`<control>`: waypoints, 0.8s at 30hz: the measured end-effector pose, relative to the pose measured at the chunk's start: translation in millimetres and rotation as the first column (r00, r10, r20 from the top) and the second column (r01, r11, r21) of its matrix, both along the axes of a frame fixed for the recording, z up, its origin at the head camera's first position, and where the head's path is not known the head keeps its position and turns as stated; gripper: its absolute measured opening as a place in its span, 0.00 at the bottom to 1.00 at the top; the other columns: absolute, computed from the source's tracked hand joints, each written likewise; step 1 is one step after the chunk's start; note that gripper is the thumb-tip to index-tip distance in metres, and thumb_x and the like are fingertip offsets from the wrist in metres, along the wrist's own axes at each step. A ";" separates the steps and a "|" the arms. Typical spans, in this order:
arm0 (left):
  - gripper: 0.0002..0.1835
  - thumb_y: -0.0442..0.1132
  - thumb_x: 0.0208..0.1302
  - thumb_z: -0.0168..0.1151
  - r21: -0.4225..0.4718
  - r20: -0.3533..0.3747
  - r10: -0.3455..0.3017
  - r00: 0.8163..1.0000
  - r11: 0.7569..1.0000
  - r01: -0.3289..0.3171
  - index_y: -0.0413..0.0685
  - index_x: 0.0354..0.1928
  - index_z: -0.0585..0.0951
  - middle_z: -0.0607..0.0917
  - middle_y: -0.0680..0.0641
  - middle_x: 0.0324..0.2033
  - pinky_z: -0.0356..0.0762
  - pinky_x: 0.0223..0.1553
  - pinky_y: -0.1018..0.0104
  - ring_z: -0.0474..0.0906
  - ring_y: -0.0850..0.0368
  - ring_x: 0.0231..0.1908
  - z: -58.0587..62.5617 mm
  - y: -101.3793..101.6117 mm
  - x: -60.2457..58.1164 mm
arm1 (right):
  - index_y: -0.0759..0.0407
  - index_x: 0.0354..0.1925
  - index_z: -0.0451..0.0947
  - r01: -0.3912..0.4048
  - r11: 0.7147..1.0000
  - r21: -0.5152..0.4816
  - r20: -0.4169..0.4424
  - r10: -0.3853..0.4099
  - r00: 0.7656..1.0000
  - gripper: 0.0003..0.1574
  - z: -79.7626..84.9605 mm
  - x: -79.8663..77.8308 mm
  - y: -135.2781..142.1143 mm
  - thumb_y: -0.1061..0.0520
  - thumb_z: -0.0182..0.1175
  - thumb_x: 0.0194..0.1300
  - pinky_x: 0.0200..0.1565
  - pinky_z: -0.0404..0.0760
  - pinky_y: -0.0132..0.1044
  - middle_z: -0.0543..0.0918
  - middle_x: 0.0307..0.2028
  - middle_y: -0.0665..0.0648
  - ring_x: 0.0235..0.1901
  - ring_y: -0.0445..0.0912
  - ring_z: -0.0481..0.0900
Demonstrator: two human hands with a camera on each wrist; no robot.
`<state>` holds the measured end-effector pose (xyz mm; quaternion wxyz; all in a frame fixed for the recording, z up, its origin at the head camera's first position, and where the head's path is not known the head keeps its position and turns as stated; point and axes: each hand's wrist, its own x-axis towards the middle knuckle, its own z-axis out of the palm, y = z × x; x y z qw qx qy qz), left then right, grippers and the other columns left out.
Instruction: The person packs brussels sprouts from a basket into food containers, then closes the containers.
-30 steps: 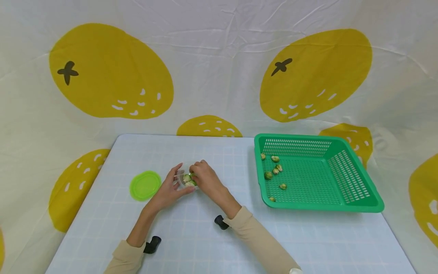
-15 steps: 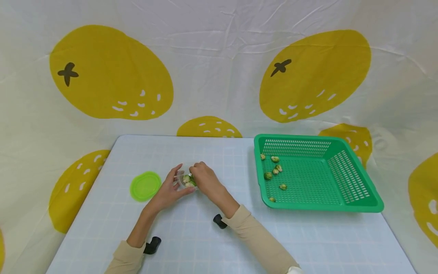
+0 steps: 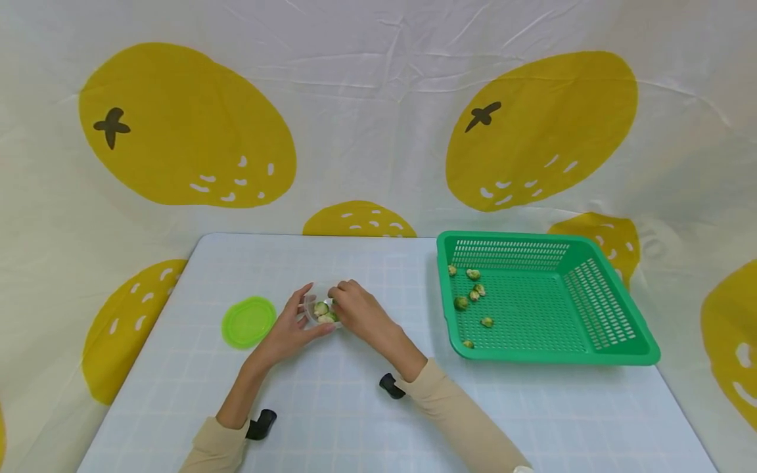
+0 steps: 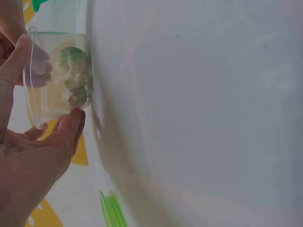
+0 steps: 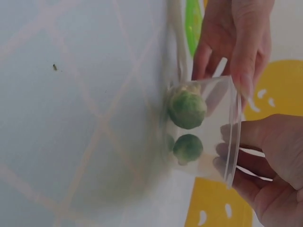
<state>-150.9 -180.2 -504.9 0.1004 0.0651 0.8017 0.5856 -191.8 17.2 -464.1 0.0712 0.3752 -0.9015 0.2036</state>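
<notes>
In the head view my left hand [image 3: 288, 332] grips a clear plastic cup [image 4: 52, 106], thumb on the near side and fingers round the far side. Several Brussels sprouts [image 5: 187, 109] lie at its bottom. The cup stands close over the table, its shadow beside it in the left wrist view. From the right, my right hand [image 3: 359, 310] reaches over the rim. Its fingertips [image 5: 222, 149] show through the wall inside the cup, a little above the sprouts, with nothing visible between them.
A lime-green lid [image 3: 249, 322] lies flat left of the cup. At the right stands a big green plastic basket [image 3: 556, 358] with several loose sprouts [image 3: 461, 303] along its left side. A patterned cloth [image 3: 367, 131] hangs behind the table.
My right hand stays at the cup while its wrist and forearm shift slightly to the right. The left hand keeps its grip. The basket and lid lie as before; the head view shifts a little.
</notes>
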 end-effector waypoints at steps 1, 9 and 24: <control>0.55 0.43 0.63 0.76 0.004 -0.001 -0.003 1.000 1.000 0.003 0.48 0.82 0.48 0.57 0.32 0.73 0.60 0.72 0.41 0.58 0.34 0.70 0.2 -0.2 0.1 | 0.65 0.48 0.84 -0.008 1.000 -0.011 0.002 0.008 1.000 0.10 0.5 0.7 1.5 0.66 0.66 0.69 0.47 0.83 0.37 0.84 0.43 0.58 0.44 0.50 0.81; 0.55 0.42 0.63 0.76 0.014 -0.008 -0.008 1.000 1.000 0.008 0.48 0.82 0.48 0.58 0.32 0.72 0.61 0.72 0.42 0.60 0.35 0.70 -0.1 0.2 -1.1 | 0.66 0.47 0.85 -0.044 0.997 -0.065 -0.011 0.043 0.999 0.09 3.6 3.6 12.8 0.65 0.67 0.69 0.47 0.84 0.37 0.85 0.43 0.59 0.44 0.51 0.81; 0.56 0.43 0.64 0.75 -0.003 -0.012 -0.017 1.000 1.000 0.017 0.45 0.82 0.46 0.58 0.31 0.72 0.59 0.73 0.42 0.57 0.35 0.72 -0.6 0.5 -2.1 | 0.64 0.51 0.84 -0.008 0.998 -0.065 -0.007 0.008 1.000 0.13 19.2 11.8 36.8 0.64 0.67 0.69 0.51 0.84 0.39 0.85 0.47 0.59 0.49 0.51 0.81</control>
